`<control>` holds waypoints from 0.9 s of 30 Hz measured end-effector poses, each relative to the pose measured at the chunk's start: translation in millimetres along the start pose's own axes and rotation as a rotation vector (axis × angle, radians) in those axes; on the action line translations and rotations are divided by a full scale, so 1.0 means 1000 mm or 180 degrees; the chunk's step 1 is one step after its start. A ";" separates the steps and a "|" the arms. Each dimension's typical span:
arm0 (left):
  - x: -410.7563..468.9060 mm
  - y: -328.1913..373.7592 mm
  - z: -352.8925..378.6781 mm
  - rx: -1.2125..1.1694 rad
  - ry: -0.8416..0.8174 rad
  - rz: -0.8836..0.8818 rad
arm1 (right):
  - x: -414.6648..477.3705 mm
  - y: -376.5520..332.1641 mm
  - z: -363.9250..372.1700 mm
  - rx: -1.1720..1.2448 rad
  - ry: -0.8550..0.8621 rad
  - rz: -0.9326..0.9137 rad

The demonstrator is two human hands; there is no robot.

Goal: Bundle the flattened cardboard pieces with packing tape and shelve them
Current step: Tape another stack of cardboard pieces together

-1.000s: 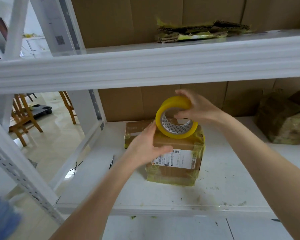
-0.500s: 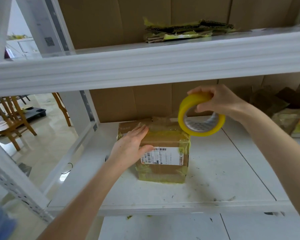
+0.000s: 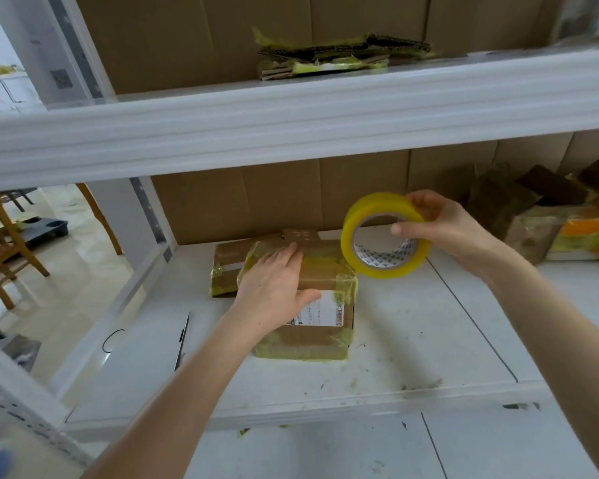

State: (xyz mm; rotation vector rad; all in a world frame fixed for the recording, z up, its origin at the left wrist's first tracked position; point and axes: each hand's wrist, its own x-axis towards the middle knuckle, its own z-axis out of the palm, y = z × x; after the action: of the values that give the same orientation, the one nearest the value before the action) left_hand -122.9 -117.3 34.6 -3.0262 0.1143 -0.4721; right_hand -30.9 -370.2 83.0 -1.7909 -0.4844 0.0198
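Observation:
A taped cardboard bundle (image 3: 322, 333) with a white shipping label lies on the white middle shelf (image 3: 412, 340). My left hand (image 3: 274, 281) rests flat on its top, fingers straight, thumb over the front edge. A second flat cardboard piece (image 3: 227, 261) lies behind it to the left. My right hand (image 3: 440, 223) grips a yellow roll of packing tape (image 3: 382, 236), held upright in the air just right of the bundle. Another flattened, taped cardboard stack (image 3: 339, 57) sits on the upper shelf.
The upper shelf's white beam (image 3: 291, 126) crosses the view above my hands. Crumpled taped cardboard (image 3: 547, 219) is piled at the shelf's right end. A black marker (image 3: 182, 337) lies left of the bundle. Wooden chairs (image 3: 4, 243) stand on the floor beyond the left upright.
My right hand has carried the tape roll from above the bundle out to its right. My left hand has slid onto the top of the bundle and lies flat there.

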 end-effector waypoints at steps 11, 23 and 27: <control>-0.004 -0.004 0.006 0.0070 0.0025 0.0256 | -0.010 0.022 -0.004 0.0333 -0.0073 -0.0153; 0.000 -0.011 0.006 0.0079 -0.0113 0.0278 | -0.042 0.087 -0.020 -0.0179 -0.0422 0.0474; 0.001 -0.008 -0.002 0.0009 -0.0275 0.0238 | -0.041 0.099 -0.007 -0.0291 -0.0504 0.0437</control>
State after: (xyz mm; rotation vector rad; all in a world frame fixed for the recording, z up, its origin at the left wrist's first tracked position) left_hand -122.1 -109.4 37.1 -3.0212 0.2204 -0.3348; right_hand -35.5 -409.3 -17.4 -1.9187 -0.4805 0.2400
